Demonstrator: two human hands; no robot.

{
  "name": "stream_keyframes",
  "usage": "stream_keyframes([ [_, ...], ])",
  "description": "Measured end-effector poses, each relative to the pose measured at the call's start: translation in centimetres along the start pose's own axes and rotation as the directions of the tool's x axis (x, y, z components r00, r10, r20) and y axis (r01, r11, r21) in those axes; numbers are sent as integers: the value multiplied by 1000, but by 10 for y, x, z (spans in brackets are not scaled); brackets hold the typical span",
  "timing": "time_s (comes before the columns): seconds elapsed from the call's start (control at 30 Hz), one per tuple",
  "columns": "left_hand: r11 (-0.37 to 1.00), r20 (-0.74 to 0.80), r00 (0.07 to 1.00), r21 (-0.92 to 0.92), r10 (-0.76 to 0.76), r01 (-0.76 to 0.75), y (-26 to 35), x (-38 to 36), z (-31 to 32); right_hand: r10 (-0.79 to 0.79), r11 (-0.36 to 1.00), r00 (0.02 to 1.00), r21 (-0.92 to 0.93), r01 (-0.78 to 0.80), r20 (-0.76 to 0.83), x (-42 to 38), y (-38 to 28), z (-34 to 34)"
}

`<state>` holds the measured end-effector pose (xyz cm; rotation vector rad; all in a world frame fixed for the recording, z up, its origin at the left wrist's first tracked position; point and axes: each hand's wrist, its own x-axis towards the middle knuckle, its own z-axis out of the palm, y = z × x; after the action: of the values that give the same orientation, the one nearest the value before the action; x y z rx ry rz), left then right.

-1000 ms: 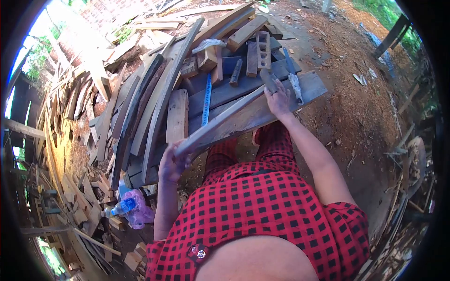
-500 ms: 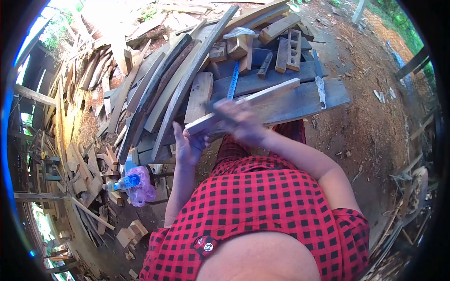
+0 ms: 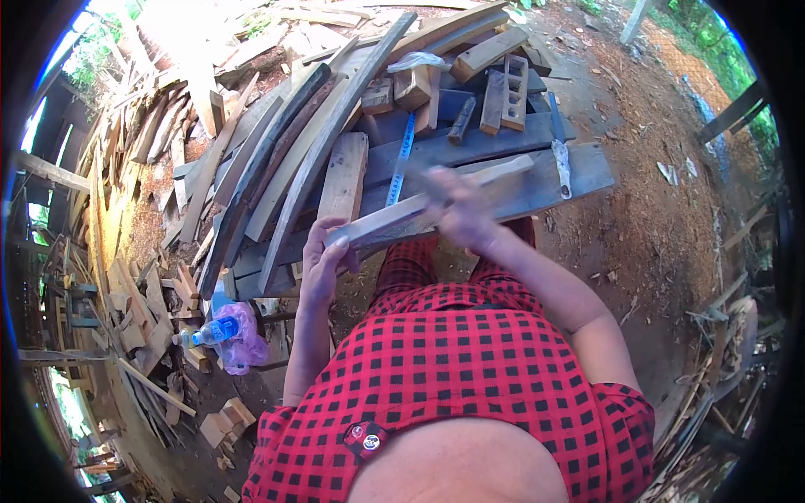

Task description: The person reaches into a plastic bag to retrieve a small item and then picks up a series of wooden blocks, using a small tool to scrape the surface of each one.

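Observation:
A pale wooden strip [image 3: 386, 220] lies slantwise over the dark plank bench [image 3: 549, 178]. My left hand [image 3: 327, 256] is closed round its near left end, with the thumb on top. Over the middle of the strip is my right hand [image 3: 461, 214], its fingers wrapped round a dark object [image 3: 436, 186] that is blurred by motion; I cannot make out what it is. Behind the strip lies a blue measuring strip [image 3: 401, 159]. A short wooden board [image 3: 342, 176] rests just beyond my left hand.
Long dark boards [image 3: 277, 159] lean across the bench's left side. Wooden blocks [image 3: 412, 86] and a piece with square holes [image 3: 514, 94] stand at the back. A saw-like blade with a wrapped handle [image 3: 562, 168] lies right. Bottles [image 3: 216, 330] and a purple bag [image 3: 243, 339] are at lower left.
My left hand has gone from spread fingers to gripping the strip's end. My right hand has moved right along the strip with the dark object. The view has shifted slightly.

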<state>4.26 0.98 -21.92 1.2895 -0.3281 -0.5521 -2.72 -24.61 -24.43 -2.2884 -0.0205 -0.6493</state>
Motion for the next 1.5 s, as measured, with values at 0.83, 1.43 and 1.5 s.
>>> stream_keyframes([
  [0.83, 995, -81, 992, -24, 92, -95, -16, -7, -3, -389, 921, 881, 107, 374, 269, 1, -86, 56],
  [1.43, 991, -96, 987, -33, -131, 129, -19, -9, -15, 430, 825, 849, -249, -508, -307, -33, 135, -59],
  [1.5, 963, -190, 948, -139, -254, 230, -24, -11, -10, 275, 873, 935, -348, -341, -224, -22, 67, -31],
])
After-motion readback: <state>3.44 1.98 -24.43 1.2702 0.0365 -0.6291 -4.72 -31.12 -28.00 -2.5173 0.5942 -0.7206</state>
